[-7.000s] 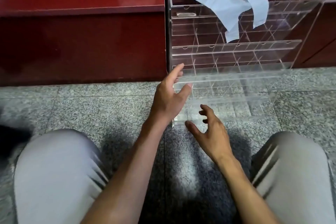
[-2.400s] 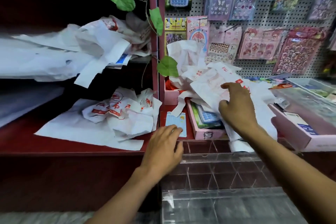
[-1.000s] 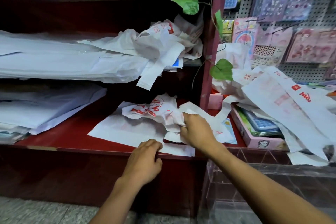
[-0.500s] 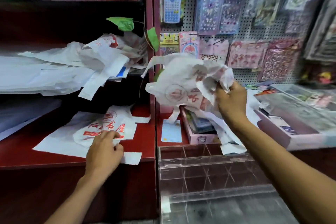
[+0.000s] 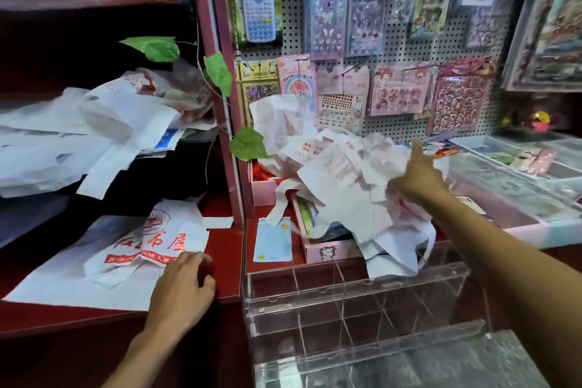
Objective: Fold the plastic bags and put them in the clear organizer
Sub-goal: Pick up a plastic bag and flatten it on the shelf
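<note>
Left hand: the left hand (image 5: 181, 288) lies on the red shelf (image 5: 225, 253), fingers loosely curled, fingertips at the edge of a flat printed bag (image 5: 148, 241), gripping nothing.
Right hand: the right hand (image 5: 415, 175) is buried in the heap of bags (image 5: 340, 179); blurred, grip cannot be told.
Heap: it sits directly above the clear organizer (image 5: 356, 302), draping over a pink box (image 5: 324, 250).
Organizer: just right of the shelf.

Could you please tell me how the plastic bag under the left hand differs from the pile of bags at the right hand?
The flat bag lies alone, spread on the red shelf; the crumpled pile is heaped over a pink box. The left hand rests on the flat bag; the right hand grips the pile. Both are white with red print.
</note>
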`<state>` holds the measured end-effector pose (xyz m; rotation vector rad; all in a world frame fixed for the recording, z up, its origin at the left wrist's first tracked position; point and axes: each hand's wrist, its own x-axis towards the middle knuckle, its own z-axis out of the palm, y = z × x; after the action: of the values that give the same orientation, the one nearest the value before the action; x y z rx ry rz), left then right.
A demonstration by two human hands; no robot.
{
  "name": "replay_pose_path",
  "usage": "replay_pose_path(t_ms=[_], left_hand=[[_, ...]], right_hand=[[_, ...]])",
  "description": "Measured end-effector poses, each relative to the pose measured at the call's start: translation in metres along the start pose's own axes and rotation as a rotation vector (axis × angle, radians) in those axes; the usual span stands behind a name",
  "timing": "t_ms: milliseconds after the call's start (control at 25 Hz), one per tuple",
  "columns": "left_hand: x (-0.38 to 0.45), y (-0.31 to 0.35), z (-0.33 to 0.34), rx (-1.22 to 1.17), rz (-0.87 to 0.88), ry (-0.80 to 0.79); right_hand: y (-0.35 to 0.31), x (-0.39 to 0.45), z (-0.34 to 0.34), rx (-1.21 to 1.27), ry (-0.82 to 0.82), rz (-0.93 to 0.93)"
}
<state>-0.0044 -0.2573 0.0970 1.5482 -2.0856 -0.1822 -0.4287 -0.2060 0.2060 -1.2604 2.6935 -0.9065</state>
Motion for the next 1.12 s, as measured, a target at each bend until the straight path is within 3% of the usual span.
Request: replay_pose_path(t_ms=[80, 160, 240, 360, 520, 600, 680, 720, 760, 800, 880, 920, 960, 1120], left_hand=[[0.001, 0.000, 0.003, 0.001, 0.015, -0.008], [0.000, 0.000, 0.005, -0.004, 0.024, -0.023], [-0.001, 0.003, 0.007, -0.014, 0.024, -0.035], [-0.004, 0.015, 0.011, -0.037, 0.053, -0.036], [-0.002, 0.025, 0.015, -0.078, 0.092, -0.032], [-0.001, 0.027, 0.017, -0.086, 0.079, -0.027], [-0.001, 0.029, 0.021, -0.089, 0.075, -0.028], [0.000, 0.030, 0.022, -0.086, 0.077, -0.030], [0.002, 0.031, 0.023, -0.081, 0.076, -0.033], [0.004, 0.032, 0.024, -0.078, 0.074, -0.035], [0.007, 0.034, 0.025, -0.087, 0.065, -0.030], [0.008, 0.035, 0.025, -0.095, 0.068, -0.029], [0.009, 0.036, 0.026, -0.101, 0.078, -0.035], [0.011, 0.037, 0.031, -0.101, 0.104, -0.056]], right_hand=[[0.010, -0.006, 0.006, 0.086, 0.002, -0.133], [0.018, -0.019, 0.010, 0.095, -0.203, -0.266], [0.026, -0.029, 0.018, -0.053, -0.351, -0.272], [0.034, -0.040, 0.027, -0.203, -0.295, -0.187], [0.022, -0.033, 0.007, 0.168, -0.020, -0.136], [0.010, -0.025, -0.017, 0.314, 0.302, -0.163], [-0.001, -0.017, -0.046, 0.288, 0.675, -0.230], [-0.003, -0.012, -0.057, 0.255, 0.768, -0.253], [0.000, 0.000, -0.063, 0.195, 0.744, -0.255], [0.009, 0.013, -0.066, 0.094, 0.583, -0.238], [0.027, 0.026, -0.059, -0.096, 0.026, -0.099], [0.035, 0.024, -0.053, -0.122, -0.152, -0.011], [0.043, 0.020, -0.047, -0.116, -0.198, 0.034], [0.058, 0.000, -0.028, -0.051, 0.010, -0.018]])
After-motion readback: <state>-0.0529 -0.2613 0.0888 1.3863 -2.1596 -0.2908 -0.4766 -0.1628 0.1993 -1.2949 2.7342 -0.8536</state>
